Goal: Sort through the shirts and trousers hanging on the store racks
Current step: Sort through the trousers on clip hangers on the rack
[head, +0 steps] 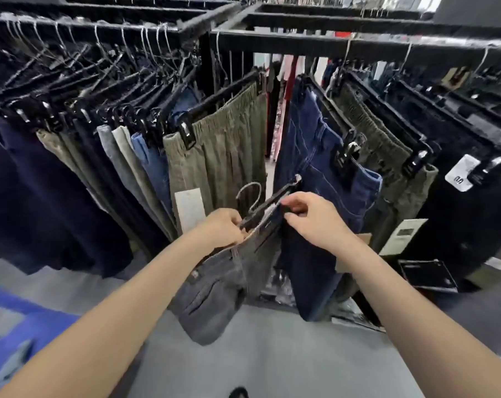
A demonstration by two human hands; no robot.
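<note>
I hold a pair of grey trousers (214, 294) off the rack, below the gap between two racks. My left hand (222, 228) grips the left end of their black clip hanger (268, 206) together with the waistband. My right hand (315, 216) pinches the hanger's right end at the clip. The hanger's metal hook (250, 193) sticks up free of any rail. Olive trousers (223, 156) hang on the left rack just behind my hands. Dark blue jeans (318, 168) hang on the right rack.
The left rail (79, 24) carries several dark, olive, grey and blue trousers on clip hangers. The right rail (387, 44) holds olive and black trousers with white tags (460, 172). Grey floor (272, 354) lies below, with a blue patch (28, 320) at the lower left.
</note>
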